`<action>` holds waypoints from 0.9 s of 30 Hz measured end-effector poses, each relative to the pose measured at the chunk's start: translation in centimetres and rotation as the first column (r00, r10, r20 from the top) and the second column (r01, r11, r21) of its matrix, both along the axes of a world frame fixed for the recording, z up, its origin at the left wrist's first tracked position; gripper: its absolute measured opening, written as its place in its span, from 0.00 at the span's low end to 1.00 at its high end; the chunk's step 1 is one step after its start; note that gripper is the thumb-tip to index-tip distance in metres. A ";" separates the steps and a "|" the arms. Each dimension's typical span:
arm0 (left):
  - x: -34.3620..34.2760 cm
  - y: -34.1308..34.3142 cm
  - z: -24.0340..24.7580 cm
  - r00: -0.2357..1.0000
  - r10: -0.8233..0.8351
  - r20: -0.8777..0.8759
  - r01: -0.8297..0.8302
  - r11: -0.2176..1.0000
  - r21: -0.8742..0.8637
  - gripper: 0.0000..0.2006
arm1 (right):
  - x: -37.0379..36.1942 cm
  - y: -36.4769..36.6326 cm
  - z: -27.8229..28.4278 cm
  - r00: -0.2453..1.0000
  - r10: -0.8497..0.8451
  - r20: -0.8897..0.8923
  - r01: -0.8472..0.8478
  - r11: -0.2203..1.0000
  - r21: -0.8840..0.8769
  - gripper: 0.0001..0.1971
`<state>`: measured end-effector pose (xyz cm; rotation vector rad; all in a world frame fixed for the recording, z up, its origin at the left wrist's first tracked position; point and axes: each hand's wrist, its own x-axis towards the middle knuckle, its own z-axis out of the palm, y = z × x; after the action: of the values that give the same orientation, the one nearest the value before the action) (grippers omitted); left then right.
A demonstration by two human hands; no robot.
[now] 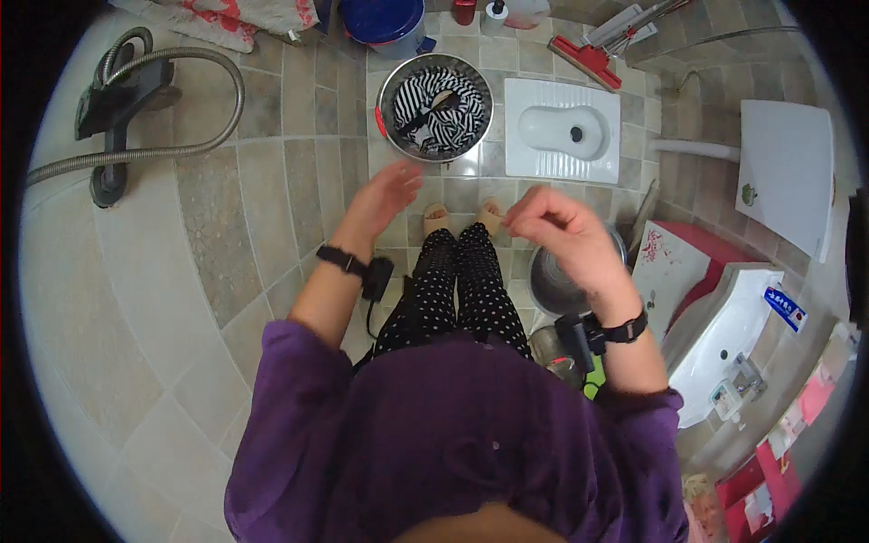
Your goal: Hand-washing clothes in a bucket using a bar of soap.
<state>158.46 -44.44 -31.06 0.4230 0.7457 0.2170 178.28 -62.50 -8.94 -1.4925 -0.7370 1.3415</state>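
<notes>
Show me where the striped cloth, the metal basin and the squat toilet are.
Striped cloth (463, 119): head view, on its crumpled folds.
Metal basin (386, 90): head view, on its inner wall, left side.
Squat toilet (549, 122): head view, inside its white bowl.

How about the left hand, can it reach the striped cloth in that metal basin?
Probably yes: the left hand looks empty, near the open metal basin, and nothing visible blocks the way to the striped cloth.
</notes>
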 end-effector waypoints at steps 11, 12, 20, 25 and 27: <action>0.9 -1.9 16.6 0.980 -0.162 0.115 0.109 0.922 0.372 0.25 | -1.6 3.7 16.3 0.828 0.322 0.459 -0.559 0.411 0.720 0.13; 3.3 -2.3 18.0 0.957 -0.236 0.169 0.145 0.893 0.427 0.25 | -1.5 2.6 17.6 0.794 0.301 0.528 -0.607 0.429 0.669 0.13; 1.0 -4.9 20.8 0.949 -0.251 0.189 0.161 0.905 0.394 0.26 | -1.8 0.5 20.4 0.709 0.353 0.611 -0.705 0.350 0.616 0.11; 0.5 -6.2 21.3 0.949 -0.248 0.195 0.160 0.911 0.381 0.27 | -2.7 -1.2 21.2 0.684 0.368 0.630 -0.729 0.360 0.582 0.10; 0.5 -6.1 22.0 0.940 -0.272 0.206 0.175 0.903 0.393 0.27 | -2.6 -2.0 21.7 0.679 0.361 0.639 -0.734 0.353 0.580 0.09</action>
<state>158.92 -50.54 -9.10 0.8207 0.3913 0.1896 175.65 -64.55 12.77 -0.7017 -2.0135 0.8578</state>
